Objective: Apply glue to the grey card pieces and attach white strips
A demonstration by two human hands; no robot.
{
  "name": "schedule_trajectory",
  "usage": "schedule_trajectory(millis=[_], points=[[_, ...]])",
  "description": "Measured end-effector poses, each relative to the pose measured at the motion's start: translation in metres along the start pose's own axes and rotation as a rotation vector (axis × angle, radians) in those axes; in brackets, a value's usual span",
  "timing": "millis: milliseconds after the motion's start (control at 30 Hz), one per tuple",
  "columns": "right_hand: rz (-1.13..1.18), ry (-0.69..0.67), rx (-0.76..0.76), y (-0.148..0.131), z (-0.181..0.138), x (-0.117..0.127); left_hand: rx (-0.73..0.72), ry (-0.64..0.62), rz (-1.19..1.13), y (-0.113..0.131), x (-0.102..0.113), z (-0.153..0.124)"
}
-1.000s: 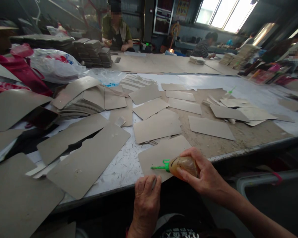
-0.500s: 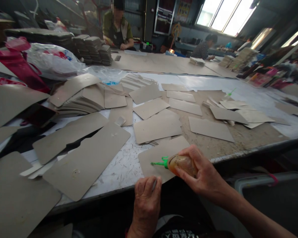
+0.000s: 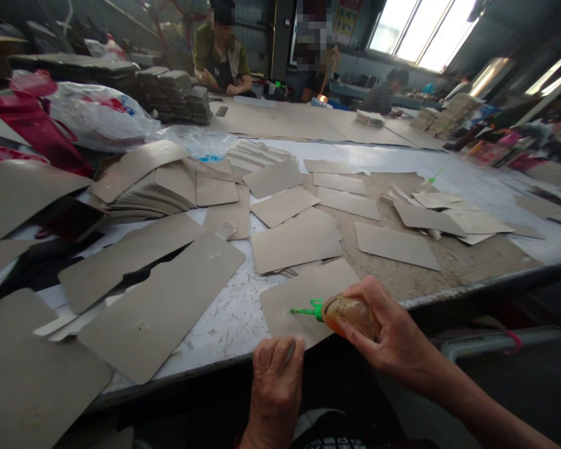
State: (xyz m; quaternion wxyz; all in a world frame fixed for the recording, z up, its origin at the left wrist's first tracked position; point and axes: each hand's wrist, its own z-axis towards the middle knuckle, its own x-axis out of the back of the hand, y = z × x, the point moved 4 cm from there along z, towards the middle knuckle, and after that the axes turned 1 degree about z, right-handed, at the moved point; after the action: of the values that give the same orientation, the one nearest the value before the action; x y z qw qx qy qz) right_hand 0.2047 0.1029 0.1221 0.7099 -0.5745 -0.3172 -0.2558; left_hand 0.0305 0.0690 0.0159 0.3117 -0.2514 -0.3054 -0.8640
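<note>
My right hand [image 3: 388, 330] is wrapped round a squeeze bottle [image 3: 353, 317] of amber liquid, tipped on its side. Its green nozzle points left, the tip just over or touching a grey cardboard piece [image 3: 280, 299] at the table's front edge; I cannot tell which. My left hand [image 3: 275, 374] is closed at that piece's near edge, fingers curled. Between its fingertips shows a sliver of something small and grey, mostly hidden. Just beyond lies another cardboard piece [image 3: 297, 242] with one ragged side.
More cardboard sheets [image 3: 163, 305] are spread to the left, beside a fanned stack [image 3: 154, 190]. Loose pieces [image 3: 397, 245] lie to the right. A pink bottle [image 3: 37, 125] and plastic bag [image 3: 100, 115] sit at the back left. A person [image 3: 222, 56] sits across the table.
My right hand has shifted slightly right with the bottle, and the nozzle tip has moved the same way over the cardboard. My left hand has stayed nearly still.
</note>
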Motion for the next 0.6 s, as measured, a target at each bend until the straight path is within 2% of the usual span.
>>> schedule_trajectory(millis=[200, 300, 433, 500, 600], points=[[-0.012, -0.051, -0.013, -0.005, -0.007, 0.005, 0.01, 0.029, -0.008, 0.001, -0.003, -0.003], [0.009, -0.051, -0.008, -0.009, -0.005, 0.001, 0.022, 0.049, -0.012, 0.0, -0.003, -0.004], [0.027, -0.046, 0.007, -0.011, -0.001, -0.008, -0.013, 0.013, 0.013, 0.0, -0.002, -0.002], [0.025, -0.009, 0.026, -0.009, 0.001, -0.011, -0.011, 0.009, 0.023, 0.0, -0.001, -0.001], [0.049, 0.17, -0.019, 0.0, 0.0, -0.004, -0.009, -0.016, 0.022, 0.0, -0.001, 0.0]])
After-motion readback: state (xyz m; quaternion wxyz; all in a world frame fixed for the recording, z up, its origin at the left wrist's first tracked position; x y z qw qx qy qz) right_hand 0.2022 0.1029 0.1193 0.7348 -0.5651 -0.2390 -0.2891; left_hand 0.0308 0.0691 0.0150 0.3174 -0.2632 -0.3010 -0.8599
